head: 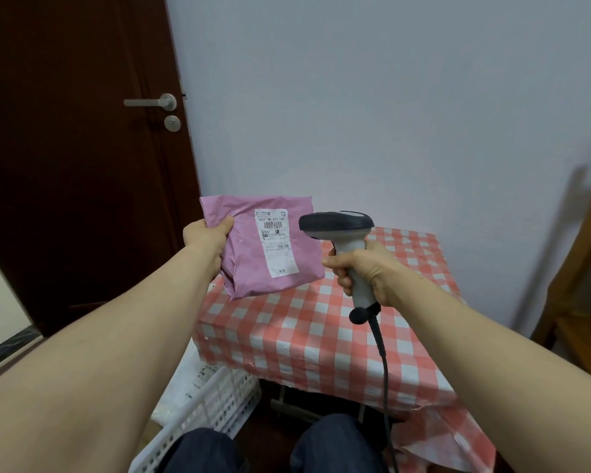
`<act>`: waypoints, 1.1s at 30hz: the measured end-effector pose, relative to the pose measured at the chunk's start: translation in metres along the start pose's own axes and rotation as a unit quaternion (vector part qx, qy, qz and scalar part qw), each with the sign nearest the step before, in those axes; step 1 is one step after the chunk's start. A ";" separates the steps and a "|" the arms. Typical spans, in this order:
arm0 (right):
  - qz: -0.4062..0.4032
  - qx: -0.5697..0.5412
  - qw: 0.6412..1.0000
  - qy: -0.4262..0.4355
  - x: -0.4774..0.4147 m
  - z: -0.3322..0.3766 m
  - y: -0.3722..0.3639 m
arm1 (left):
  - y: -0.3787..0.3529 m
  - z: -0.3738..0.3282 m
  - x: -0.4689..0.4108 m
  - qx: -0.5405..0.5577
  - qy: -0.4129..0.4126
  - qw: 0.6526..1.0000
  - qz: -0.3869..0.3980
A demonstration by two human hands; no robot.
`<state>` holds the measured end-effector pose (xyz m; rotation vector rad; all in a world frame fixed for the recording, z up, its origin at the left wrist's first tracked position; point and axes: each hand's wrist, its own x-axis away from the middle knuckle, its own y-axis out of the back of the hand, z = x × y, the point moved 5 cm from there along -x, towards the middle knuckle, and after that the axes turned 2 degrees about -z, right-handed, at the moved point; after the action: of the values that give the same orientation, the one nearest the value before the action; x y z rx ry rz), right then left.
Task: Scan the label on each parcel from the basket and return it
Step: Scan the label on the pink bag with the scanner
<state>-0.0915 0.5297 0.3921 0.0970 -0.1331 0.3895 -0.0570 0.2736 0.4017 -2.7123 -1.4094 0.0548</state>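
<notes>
My left hand (207,235) holds a pink plastic parcel (249,264) by its left edge, raised above the table with its white label (276,242) facing me. My right hand (364,273) grips the handle of a grey and white barcode scanner (338,228), whose head points left at the label from just beside the parcel's right edge. The scanner's black cable (384,367) hangs down past my knee. A white slotted basket (215,404) stands on the floor at lower left, with white parcels (188,380) inside, partly hidden by my left arm.
A small table under a red and white checked cloth (321,329) stands in front of me against the pale wall. A dark brown door (82,148) with a metal handle is at the left. A wooden chair (580,268) stands at the right edge.
</notes>
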 end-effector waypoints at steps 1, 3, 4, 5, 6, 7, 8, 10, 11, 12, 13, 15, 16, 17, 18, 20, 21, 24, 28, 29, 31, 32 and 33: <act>0.001 0.001 1.000 0.001 0.000 0.000 0.000 | 0.000 0.000 -0.001 -0.003 -0.001 1.000 0.001; 0.002 -0.001 1.000 0.001 -0.001 -0.001 0.000 | 0.000 0.001 -0.001 -0.008 0.000 1.000 0.005; 0.002 -0.002 1.000 -0.001 -0.001 -0.002 0.000 | 0.000 0.001 -0.001 -0.006 0.003 1.000 0.002; 0.003 -0.003 1.000 -0.005 -0.001 -0.003 0.000 | 0.000 0.002 -0.002 -0.005 0.004 1.000 0.003; 0.001 -0.003 1.000 -0.009 -0.002 -0.005 0.001 | 0.000 0.002 -0.001 -0.004 0.004 1.000 0.005; -0.005 -0.005 1.000 -0.015 -0.002 -0.007 0.002 | -0.001 0.002 -0.001 -0.002 0.004 1.000 0.006; -0.015 -0.008 1.000 -0.021 -0.004 -0.009 0.004 | -0.001 0.002 -0.001 -0.001 0.002 1.000 0.005; -0.046 -0.018 0.998 -0.034 -0.011 -0.017 0.013 | -0.002 0.004 -0.001 -0.003 0.003 1.000 0.001; -0.065 -0.016 0.997 -0.045 -0.014 -0.023 0.018 | -0.003 0.006 -0.003 -0.005 0.005 1.000 0.004; -0.087 -0.008 0.994 -0.059 -0.021 -0.032 0.024 | -0.005 0.009 -0.005 -0.006 0.006 1.000 0.004; -0.113 0.005 0.991 -0.074 -0.027 -0.041 0.031 | -0.007 0.012 -0.006 -0.008 0.013 1.000 0.007; -0.169 0.036 0.980 -0.095 -0.040 -0.060 0.046 | -0.013 0.018 -0.008 -0.004 0.022 1.000 0.008; -0.190 0.048 0.975 -0.104 -0.045 -0.069 0.052 | -0.017 0.021 -0.009 -0.004 0.026 1.000 0.007; -0.207 0.062 0.969 -0.115 -0.050 -0.078 0.058 | -0.021 0.025 -0.011 -0.007 0.029 1.000 0.007; -0.219 0.073 0.965 -0.125 -0.054 -0.086 0.062 | -0.025 0.028 -0.012 -0.008 0.034 0.999 0.006; -0.229 0.106 0.959 -0.132 -0.064 -0.099 0.069 | -0.034 0.034 -0.014 -0.005 0.043 0.999 0.010; -0.231 0.120 0.956 -0.133 -0.070 -0.105 0.072 | -0.038 0.038 -0.016 -0.001 0.045 0.999 0.009; -0.234 0.161 0.948 -0.141 -0.082 -0.120 0.081 | -0.053 0.048 -0.019 0.003 0.057 0.998 0.019; -0.222 0.194 0.941 -0.166 -0.093 -0.137 0.088 | -0.064 0.058 -0.023 0.014 0.064 0.998 0.018; -0.223 0.200 0.939 -0.170 -0.096 -0.140 0.090 | -0.065 0.059 -0.024 0.014 0.066 0.998 0.015; -0.232 0.221 0.931 -0.175 -0.098 -0.142 0.093 | -0.065 0.063 -0.025 0.019 0.072 0.997 0.011; -0.237 0.241 0.924 -0.177 -0.098 -0.142 0.095 | -0.065 0.064 -0.026 0.022 0.074 0.997 0.010; -0.242 0.265 0.916 -0.178 -0.098 -0.141 0.096 | -0.064 0.064 -0.027 0.025 0.078 0.997 0.010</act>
<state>-0.2022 0.5984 0.2453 0.7268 -0.3525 -0.1040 -0.1288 0.2917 0.3432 -2.6272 -1.3191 -0.1169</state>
